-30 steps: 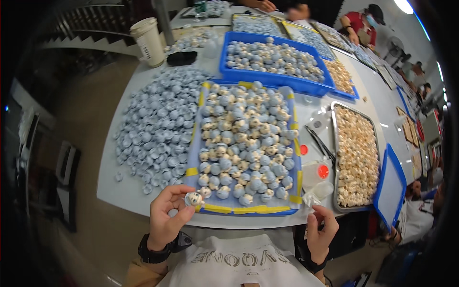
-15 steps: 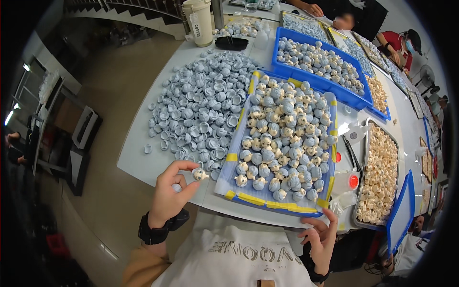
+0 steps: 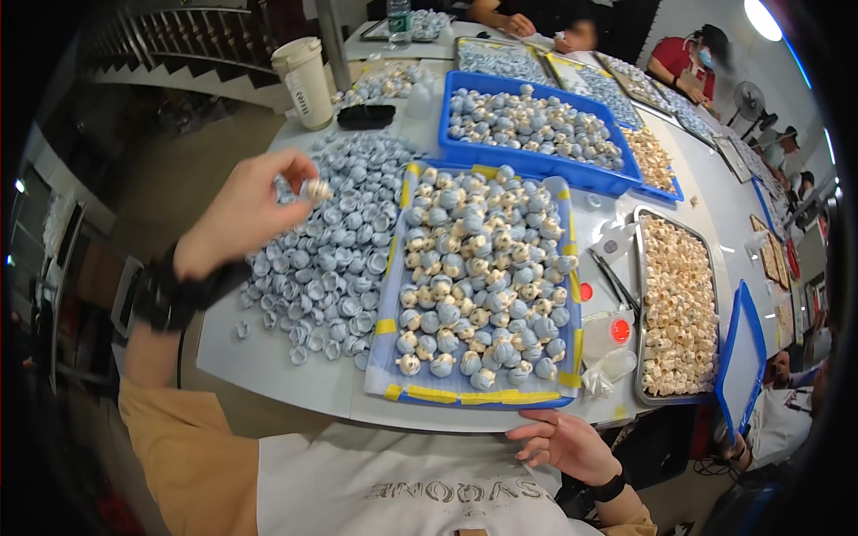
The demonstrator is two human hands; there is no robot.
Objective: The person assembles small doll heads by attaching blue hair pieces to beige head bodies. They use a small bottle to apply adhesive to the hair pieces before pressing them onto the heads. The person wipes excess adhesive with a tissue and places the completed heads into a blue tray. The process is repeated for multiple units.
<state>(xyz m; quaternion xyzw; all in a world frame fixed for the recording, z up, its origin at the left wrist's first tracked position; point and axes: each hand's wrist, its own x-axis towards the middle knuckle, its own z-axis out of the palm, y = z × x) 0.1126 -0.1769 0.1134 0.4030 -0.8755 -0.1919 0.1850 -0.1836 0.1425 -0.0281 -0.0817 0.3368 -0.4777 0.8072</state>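
Observation:
Up over the heap of blue-grey hollow caps [image 3: 344,246], my left hand [image 3: 232,210] pinches a small cream-coloured doll head [image 3: 318,190] between thumb and fingertips. The hand is a little blurred; whether anything else sits in its palm is hidden. To the right of the heap lies a tray [image 3: 483,396] lined with white film and edged with yellow tape, full of cream heads wearing blue-grey caps [image 3: 478,268]. My right hand [image 3: 572,447] is at the table's front edge below the tray, fingers loosely apart and holding nothing.
Behind the tray stands a blue bin [image 3: 545,165] of capped heads. A metal tray [image 3: 679,304] of cream pieces is on the right, with tweezers [image 3: 615,281] and a red-capped bottle [image 3: 608,335] beside it. A cup [image 3: 304,85] stands at the back left. Other people sit farther along.
My left hand has risen and moved left and away from me, carrying the doll head over the cap heap. The view has shifted; my right hand stays near the tray's front edge.

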